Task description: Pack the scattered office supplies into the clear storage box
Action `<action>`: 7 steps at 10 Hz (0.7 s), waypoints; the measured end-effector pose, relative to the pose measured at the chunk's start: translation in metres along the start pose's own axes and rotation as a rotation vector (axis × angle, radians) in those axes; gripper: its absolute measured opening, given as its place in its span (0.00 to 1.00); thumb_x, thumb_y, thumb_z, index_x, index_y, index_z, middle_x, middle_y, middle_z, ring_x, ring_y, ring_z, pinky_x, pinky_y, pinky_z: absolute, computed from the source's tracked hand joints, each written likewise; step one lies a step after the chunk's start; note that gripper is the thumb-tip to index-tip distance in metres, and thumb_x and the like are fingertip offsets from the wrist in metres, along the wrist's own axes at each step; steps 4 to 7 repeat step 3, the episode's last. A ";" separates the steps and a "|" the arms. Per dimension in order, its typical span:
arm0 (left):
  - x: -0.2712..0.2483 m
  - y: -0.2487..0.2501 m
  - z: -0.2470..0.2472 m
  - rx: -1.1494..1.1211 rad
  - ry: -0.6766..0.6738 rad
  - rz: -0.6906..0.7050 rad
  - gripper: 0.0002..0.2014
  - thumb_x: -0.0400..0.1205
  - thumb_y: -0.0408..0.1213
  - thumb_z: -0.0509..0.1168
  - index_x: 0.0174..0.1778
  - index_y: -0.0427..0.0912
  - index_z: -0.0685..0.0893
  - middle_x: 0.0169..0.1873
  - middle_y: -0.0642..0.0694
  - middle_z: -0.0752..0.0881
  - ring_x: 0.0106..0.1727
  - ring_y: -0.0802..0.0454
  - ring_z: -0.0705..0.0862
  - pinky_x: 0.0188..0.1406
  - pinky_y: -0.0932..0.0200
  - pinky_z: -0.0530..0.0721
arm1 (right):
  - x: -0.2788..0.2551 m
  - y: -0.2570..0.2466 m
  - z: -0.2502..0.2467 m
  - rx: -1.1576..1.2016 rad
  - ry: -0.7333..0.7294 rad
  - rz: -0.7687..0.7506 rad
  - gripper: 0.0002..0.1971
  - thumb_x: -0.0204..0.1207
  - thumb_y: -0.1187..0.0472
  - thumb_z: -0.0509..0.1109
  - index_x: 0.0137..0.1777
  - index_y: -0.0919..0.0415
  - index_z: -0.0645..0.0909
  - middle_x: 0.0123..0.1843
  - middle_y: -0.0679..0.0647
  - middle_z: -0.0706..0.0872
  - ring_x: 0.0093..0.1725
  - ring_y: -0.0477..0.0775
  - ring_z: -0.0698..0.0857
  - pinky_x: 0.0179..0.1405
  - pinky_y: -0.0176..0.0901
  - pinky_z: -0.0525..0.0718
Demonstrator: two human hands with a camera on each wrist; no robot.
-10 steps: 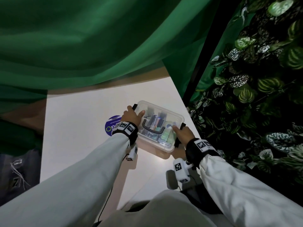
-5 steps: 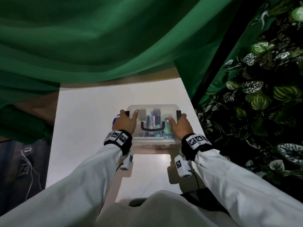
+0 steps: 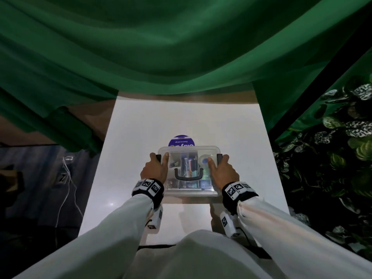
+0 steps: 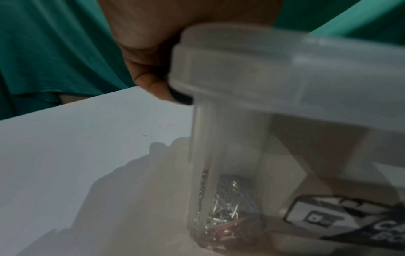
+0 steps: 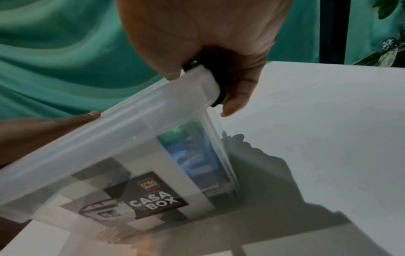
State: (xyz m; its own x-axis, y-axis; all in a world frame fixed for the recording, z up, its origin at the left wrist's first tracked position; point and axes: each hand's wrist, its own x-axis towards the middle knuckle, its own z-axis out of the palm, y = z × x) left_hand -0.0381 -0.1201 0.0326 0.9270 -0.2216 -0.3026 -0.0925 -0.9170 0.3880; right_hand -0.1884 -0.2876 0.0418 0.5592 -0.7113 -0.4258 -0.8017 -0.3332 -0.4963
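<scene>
Left fingers (image 4: 151, 83) curl over the dark latch at the left end of the clear storage box (image 3: 189, 191), while the left thumb lies flat along the lid's top near its left edge. Right fingers (image 5: 236, 97) curl likewise over the dark latch at the box's right end, and the right thumb rests on the lid near a white roll with a blue centre seen through the plastic. The left hand (image 3: 154, 170) and right hand (image 3: 222, 172) thus grip the box's two ends, one on each side of the dark carry handle (image 3: 188, 174), which lies folded flat on the lid's centre.

The lid is on the box. Through the walls appear a heap of metal clips (image 4: 225, 211) in the box's left corner, a printed label (image 5: 153, 202) reading "CASA BOX" on its near wall, and green and blue items toward its right end; upright dark items stand under the handle.

The box sits on a white table (image 3: 141, 137), near the table's middle. A purple round disc (image 3: 181, 140) lies on the table just beyond the box's far edge, partly hidden by it. Green cloth (image 3: 181, 47) hangs beyond the table's far end, and leafy plants (image 3: 332, 158) stand to the box's right, off the table. White sleeves with marker-covered wristbands extend from the box toward the viewer.
</scene>
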 end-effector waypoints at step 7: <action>-0.014 -0.004 -0.003 -0.082 -0.028 0.021 0.26 0.80 0.68 0.45 0.52 0.48 0.68 0.46 0.39 0.88 0.46 0.38 0.86 0.48 0.48 0.83 | -0.010 0.005 0.002 0.058 -0.012 -0.023 0.33 0.71 0.22 0.42 0.58 0.50 0.62 0.47 0.55 0.88 0.44 0.60 0.88 0.51 0.54 0.85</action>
